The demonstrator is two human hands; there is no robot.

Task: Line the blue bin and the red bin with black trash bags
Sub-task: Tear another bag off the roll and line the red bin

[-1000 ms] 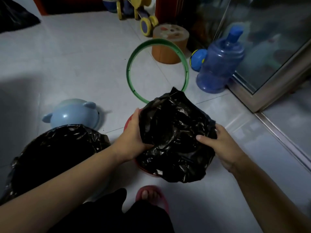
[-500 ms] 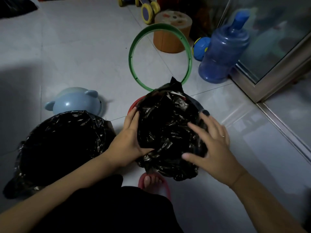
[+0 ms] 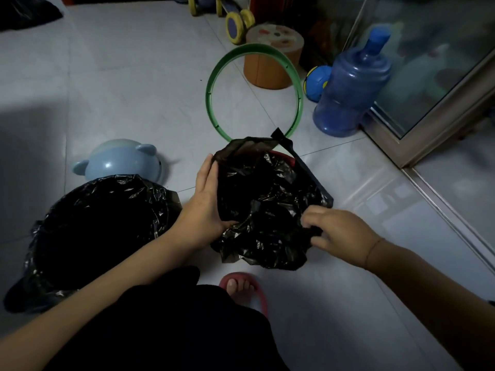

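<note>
A crumpled black trash bag (image 3: 265,204) lies over the red bin (image 3: 285,157), of which only a strip of far rim shows. My left hand (image 3: 205,199) holds the bag's left edge, thumb curled onto the plastic. My right hand (image 3: 337,231) pinches the bag's near right edge. At the left stands a bin (image 3: 34,303) lined with a second black bag (image 3: 101,226), whose plastic is folded over the rim; the bin's colour is hardly visible.
A light blue bear-eared lid (image 3: 120,162) lies beyond the left bin. A green ring (image 3: 211,84) lies on the white floor tiles behind the red bin. Further back stand an orange stool (image 3: 270,68), a blue water jug (image 3: 348,89), a ball and a glass door frame (image 3: 428,140). My foot in a pink slipper (image 3: 246,290) is below the bag.
The bag has been spread wider over the red bin. My right hand went from lying flat on the bag to pinching its near right edge. My left hand stays at the left edge.
</note>
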